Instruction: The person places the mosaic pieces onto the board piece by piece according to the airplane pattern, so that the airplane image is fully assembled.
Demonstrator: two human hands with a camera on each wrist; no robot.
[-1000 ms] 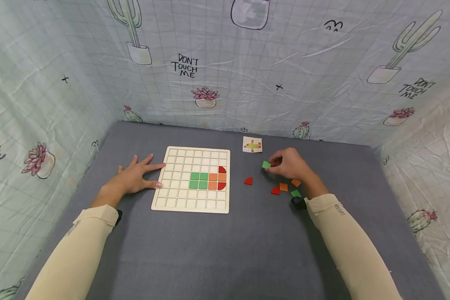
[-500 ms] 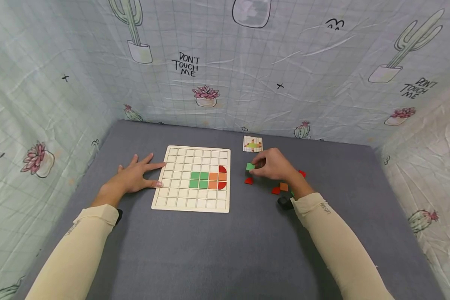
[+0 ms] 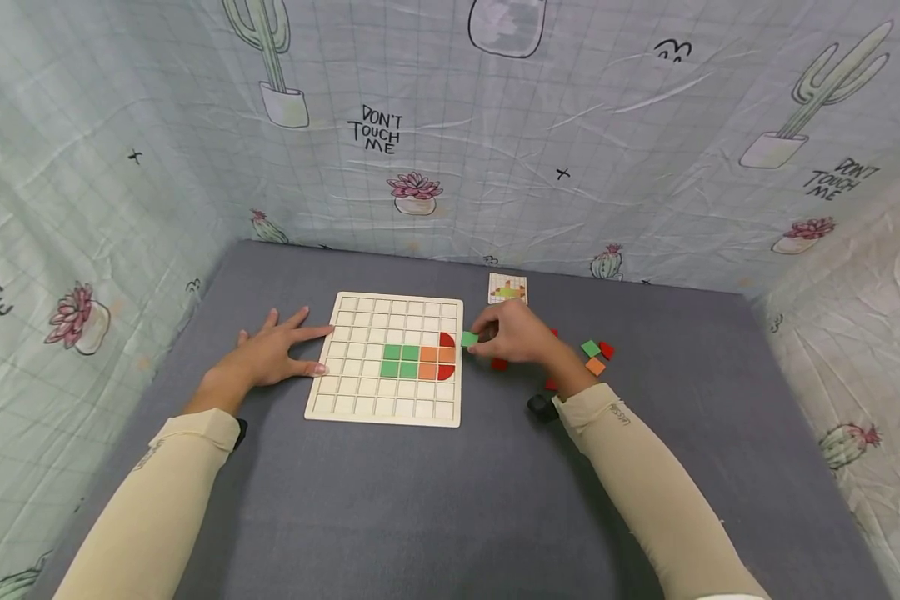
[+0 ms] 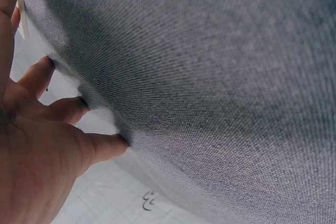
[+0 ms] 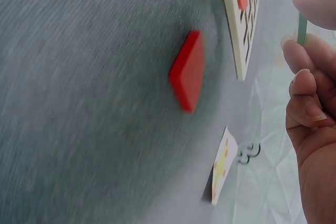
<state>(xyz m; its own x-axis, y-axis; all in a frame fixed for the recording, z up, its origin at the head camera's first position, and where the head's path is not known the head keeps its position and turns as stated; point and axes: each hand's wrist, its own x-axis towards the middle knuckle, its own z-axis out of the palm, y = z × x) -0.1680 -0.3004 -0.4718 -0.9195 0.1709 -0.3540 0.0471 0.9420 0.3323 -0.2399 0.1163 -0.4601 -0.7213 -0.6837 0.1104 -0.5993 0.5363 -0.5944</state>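
Head view: right grip (image 3: 516,332) pinches green tile (image 3: 468,339) by one end, likely leaving its face clear; board (image 3: 375,423) lies just left, left grip (image 3: 268,353) spread against it, perhaps steadying

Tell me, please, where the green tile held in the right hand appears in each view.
Head: green tile near the centre, at the right edge of the board.
Left wrist: not in it.
Right wrist: upper right, green tile seen edge-on.
Landmark: the board, in head and right wrist views.
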